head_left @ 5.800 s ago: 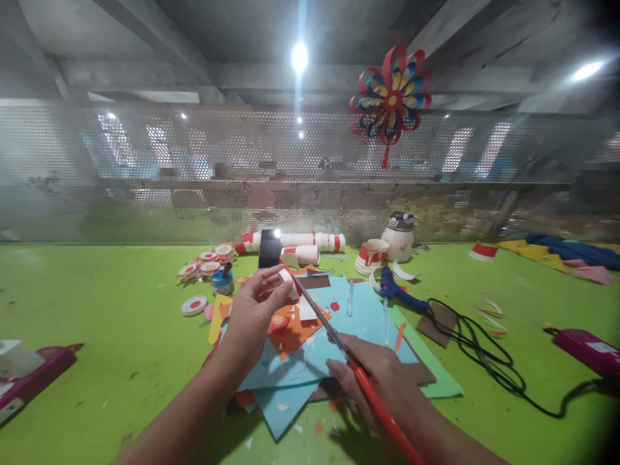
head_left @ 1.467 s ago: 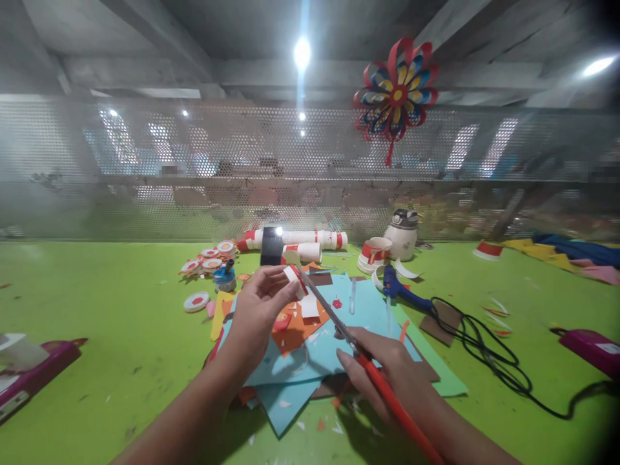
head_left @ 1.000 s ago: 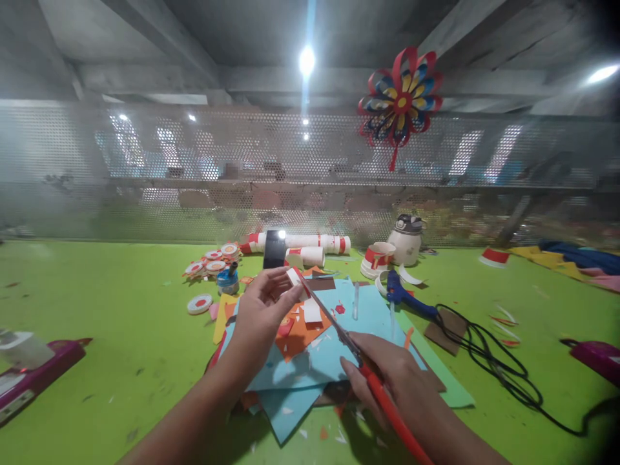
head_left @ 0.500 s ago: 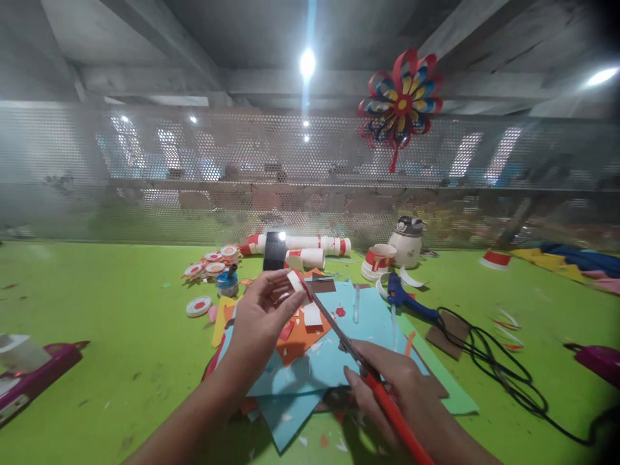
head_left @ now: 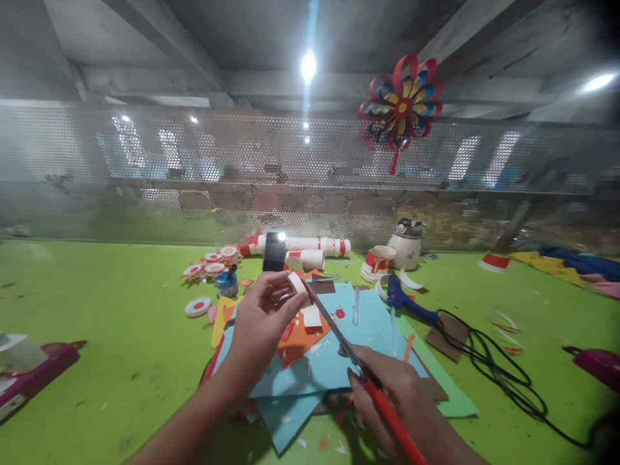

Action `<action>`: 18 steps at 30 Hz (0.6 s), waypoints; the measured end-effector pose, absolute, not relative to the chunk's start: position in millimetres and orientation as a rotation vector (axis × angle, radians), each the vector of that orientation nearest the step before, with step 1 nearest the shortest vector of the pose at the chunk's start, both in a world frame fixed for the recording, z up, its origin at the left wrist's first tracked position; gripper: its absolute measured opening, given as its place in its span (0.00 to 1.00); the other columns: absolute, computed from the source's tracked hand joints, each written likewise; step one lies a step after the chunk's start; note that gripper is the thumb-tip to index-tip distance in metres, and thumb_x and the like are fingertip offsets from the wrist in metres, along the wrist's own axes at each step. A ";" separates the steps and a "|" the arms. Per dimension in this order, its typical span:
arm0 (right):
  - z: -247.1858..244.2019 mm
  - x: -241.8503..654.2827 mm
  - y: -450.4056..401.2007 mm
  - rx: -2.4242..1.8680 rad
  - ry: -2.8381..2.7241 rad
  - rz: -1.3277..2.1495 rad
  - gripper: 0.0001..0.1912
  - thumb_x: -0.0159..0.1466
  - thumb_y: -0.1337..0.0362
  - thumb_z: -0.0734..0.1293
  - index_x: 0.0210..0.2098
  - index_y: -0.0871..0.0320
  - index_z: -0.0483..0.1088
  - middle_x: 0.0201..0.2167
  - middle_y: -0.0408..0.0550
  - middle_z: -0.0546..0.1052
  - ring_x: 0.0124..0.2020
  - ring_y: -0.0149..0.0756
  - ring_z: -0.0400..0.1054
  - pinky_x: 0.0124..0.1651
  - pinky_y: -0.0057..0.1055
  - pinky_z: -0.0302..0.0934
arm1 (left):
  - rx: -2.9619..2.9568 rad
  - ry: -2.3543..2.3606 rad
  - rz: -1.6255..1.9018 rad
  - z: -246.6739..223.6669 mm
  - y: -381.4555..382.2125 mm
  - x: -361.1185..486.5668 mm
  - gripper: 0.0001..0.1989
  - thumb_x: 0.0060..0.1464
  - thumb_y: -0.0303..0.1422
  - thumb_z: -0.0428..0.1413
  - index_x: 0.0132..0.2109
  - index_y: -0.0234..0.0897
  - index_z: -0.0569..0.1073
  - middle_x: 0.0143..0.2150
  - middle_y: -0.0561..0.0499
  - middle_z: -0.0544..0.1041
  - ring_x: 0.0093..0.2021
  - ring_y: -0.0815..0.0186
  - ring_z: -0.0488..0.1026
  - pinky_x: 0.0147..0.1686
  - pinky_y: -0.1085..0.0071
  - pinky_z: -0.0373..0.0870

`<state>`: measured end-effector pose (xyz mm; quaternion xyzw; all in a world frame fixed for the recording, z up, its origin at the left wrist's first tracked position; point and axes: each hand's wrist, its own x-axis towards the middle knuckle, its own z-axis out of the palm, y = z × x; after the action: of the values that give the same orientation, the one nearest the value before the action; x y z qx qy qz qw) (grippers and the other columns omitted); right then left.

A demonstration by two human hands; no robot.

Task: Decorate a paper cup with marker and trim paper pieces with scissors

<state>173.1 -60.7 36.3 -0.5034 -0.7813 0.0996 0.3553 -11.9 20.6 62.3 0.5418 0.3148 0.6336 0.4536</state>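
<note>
My left hand (head_left: 264, 316) pinches a small white paper piece with a red edge (head_left: 297, 283) between thumb and fingers. In my right hand (head_left: 387, 381) is a pair of scissors (head_left: 382, 400) with red handles, its long blades pointing up and left. The blade tips meet the red edge of the paper piece; whether they are cutting into it I cannot tell. Beneath both hands lie light blue paper sheets (head_left: 372, 323), with an orange sheet (head_left: 295, 352) and small paper scraps on top.
Behind the hands stand a phone (head_left: 274, 252), white-and-red paper tubes (head_left: 310, 244), a blue glue jar (head_left: 227, 283) and several round paper discs (head_left: 214, 268). To the right are a blue glue gun (head_left: 411, 303) with a coiled black cord (head_left: 504, 368), a cut paper cup (head_left: 378, 263) and a pale jug (head_left: 405, 244).
The scissor blades look closer together than before. My right hand and the paper piece have shifted only slightly; the paper remains in my left hand.
</note>
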 end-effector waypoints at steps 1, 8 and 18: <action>36.2 172.6 -61.0 -1.298 -2.018 0.274 0.08 0.64 0.68 0.58 0.32 0.57 0.68 0.22 0.40 0.69 0.23 0.29 0.63 0.28 0.25 0.57 | 1.333 0.777 1.570 62.0 20.9 -11.5 0.19 0.46 0.35 0.66 0.45 0.35 0.71 0.41 0.46 0.79 0.44 0.61 0.76 0.47 0.63 0.73; 36.0 171.0 -63.1 -1.263 -2.021 0.350 0.07 0.64 0.67 0.58 0.33 0.57 0.67 0.23 0.41 0.69 0.24 0.30 0.63 0.28 0.25 0.57 | 1.316 0.788 1.590 61.9 21.8 -10.0 0.19 0.46 0.35 0.66 0.44 0.35 0.71 0.41 0.46 0.79 0.43 0.62 0.77 0.47 0.64 0.73; 40.0 171.5 -64.1 -1.220 -2.022 0.489 0.06 0.63 0.68 0.59 0.35 0.57 0.67 0.26 0.43 0.73 0.27 0.32 0.65 0.31 0.27 0.60 | 1.299 0.822 1.564 65.8 19.8 -11.0 0.19 0.44 0.35 0.67 0.44 0.35 0.73 0.40 0.46 0.80 0.42 0.61 0.77 0.46 0.63 0.74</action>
<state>171.5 -64.1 40.0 -0.4724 -0.7833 0.1895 0.3568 -11.0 19.8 65.8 0.5270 0.3334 0.6346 0.4566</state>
